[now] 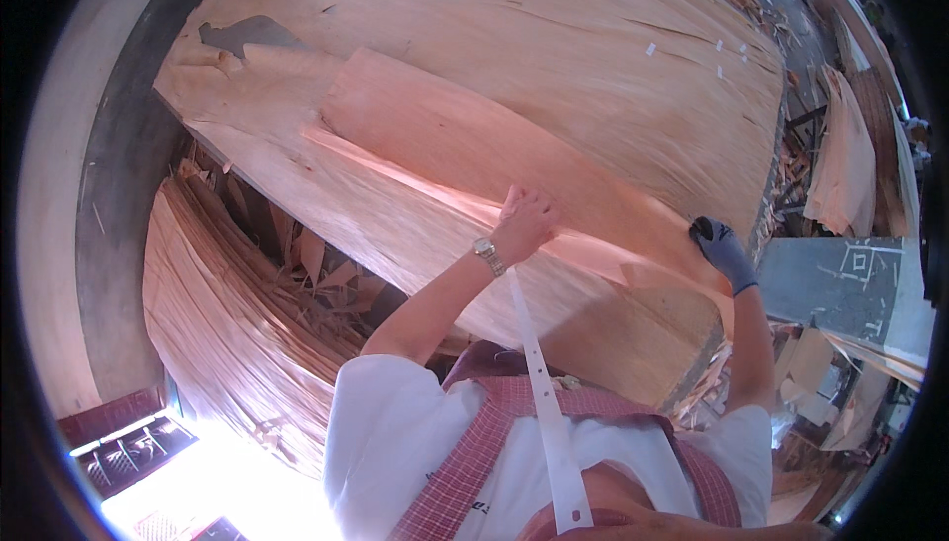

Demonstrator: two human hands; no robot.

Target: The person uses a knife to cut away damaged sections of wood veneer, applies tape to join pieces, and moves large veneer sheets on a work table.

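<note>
A long strip of reddish wood veneer (445, 121) lies slantwise over a broad stack of pale veneer sheets (613, 17), its near edge raised and curling. My left hand (529, 217), bare with a metal watch at the wrist, is closed on that near edge about midway along the strip. Toward the strip's right end, my right hand (725, 252) wears a blue-grey glove with dark fingertips. Its fingers are curled over the veneer edge. Both thumbs are mostly hidden.
Brown veneer sheets (237, 294) hang in a thick bundle at the lower left, beside broken scraps (336, 279). A grey panel (830, 274) with white markings stands right of the stack. Further veneer sheets (845, 161) lean at the far right. A torn hole (247, 35) shows upper left.
</note>
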